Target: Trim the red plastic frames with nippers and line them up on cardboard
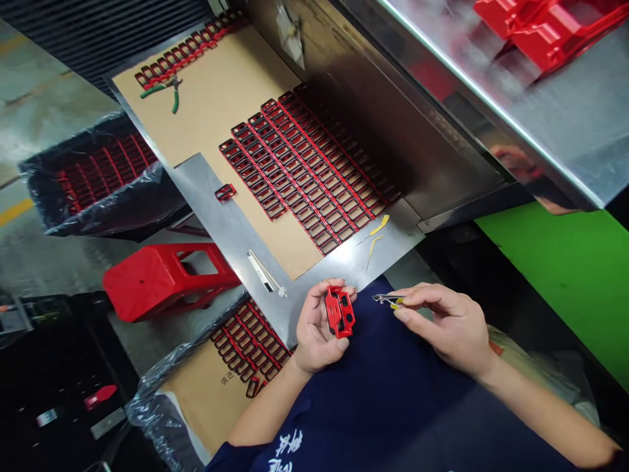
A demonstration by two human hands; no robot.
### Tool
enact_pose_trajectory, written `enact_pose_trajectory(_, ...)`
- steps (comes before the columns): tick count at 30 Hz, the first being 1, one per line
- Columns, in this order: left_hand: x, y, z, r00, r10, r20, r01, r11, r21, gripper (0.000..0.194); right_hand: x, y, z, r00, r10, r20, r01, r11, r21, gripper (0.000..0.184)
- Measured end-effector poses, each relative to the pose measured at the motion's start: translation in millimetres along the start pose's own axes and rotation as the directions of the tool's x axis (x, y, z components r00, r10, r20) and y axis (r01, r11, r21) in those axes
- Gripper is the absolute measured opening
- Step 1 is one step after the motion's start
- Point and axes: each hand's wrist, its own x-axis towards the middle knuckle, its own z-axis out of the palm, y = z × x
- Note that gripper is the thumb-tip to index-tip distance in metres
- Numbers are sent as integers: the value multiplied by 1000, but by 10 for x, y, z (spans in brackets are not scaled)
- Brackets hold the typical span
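Note:
My left hand (314, 331) is closed around a small red plastic frame part (339, 312), held upright over my lap at the near edge of the metal table (216, 196). My right hand (449, 321) pinches metal tweezers (388, 299) whose tips point left toward the red part, a short gap away. A bit of yellow shows at my right fingertips. On the table ahead, several rows of red frame parts (304, 164) lie on a cardboard sheet (216, 98).
A single red part (225, 192) and a white tool (265, 273) lie on the bare metal. Yellow strips (378, 229) sit near the table edge. Green-handled pliers (164, 88) rest at the far left. A red stool (162, 275) and bagged boxes of red parts (98, 174) stand left.

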Motion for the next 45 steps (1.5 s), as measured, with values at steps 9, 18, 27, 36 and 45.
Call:
enact_pose_trajectory(9,-55,-70,-63,997,11,-71,-16,997,-71,74,134,1015,217,904,398,-157,-402,916,13,59)
enact_pose_trajectory(18,-16,-114,-118,997,11,-75,-13,1000,-28,78,558,2239,106,702,448,-553,-621,765,-169,52)
enact_pose_trajectory(27,18,-76,-123,1000,20,-19,-21,998,-61,80,578,2306,73,738,436,-515,-629,720,-292,42)
enact_pose_trajectory(36,54,-63,-115,994,108,19,-108,994,14,75,633,2203,91,749,403,-526,-605,740,-294,43)
enact_pose_trajectory(45,94,23,-67,965,211,153,-222,973,58,80,218,116,-84,950,-168,264,225,953,-204,8)
